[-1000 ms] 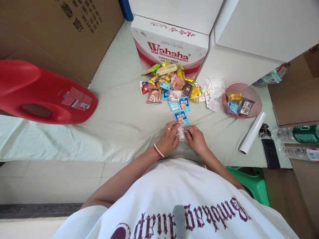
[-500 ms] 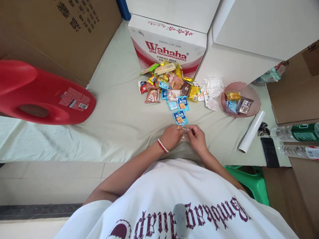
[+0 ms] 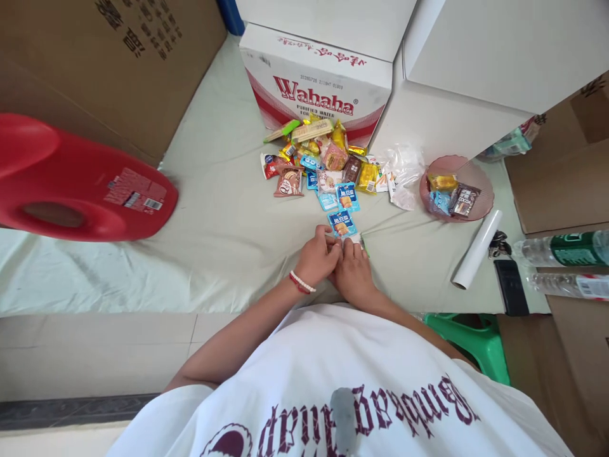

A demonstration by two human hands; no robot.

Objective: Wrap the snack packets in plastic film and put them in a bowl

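Observation:
My left hand (image 3: 314, 257) and my right hand (image 3: 353, 270) meet at the table's near edge, fingers bent and pressed together. Under my right fingertips shows a small white packet (image 3: 354, 239) with a green edge, partly hidden. What my left fingers pinch is too small to make out. Just beyond lies a blue snack packet (image 3: 341, 223), with another blue packet (image 3: 347, 197) behind it. Farther back is a pile of wrapped snacks, among them a brown packet (image 3: 288, 181) and a yellow packet (image 3: 368, 177).
A Wahaha carton (image 3: 316, 89) stands behind the pile. To the right are a clear plastic bag (image 3: 403, 171), a pink bowl (image 3: 483, 206) with snacks, a white roll (image 3: 477, 249), a black phone (image 3: 511, 287) and bottles. A red jug (image 3: 90, 190) is at left.
My right hand has turned palm down and moved left against my left hand. The clear wrapper between them is no longer visible, and a white packet with a green edge now shows.

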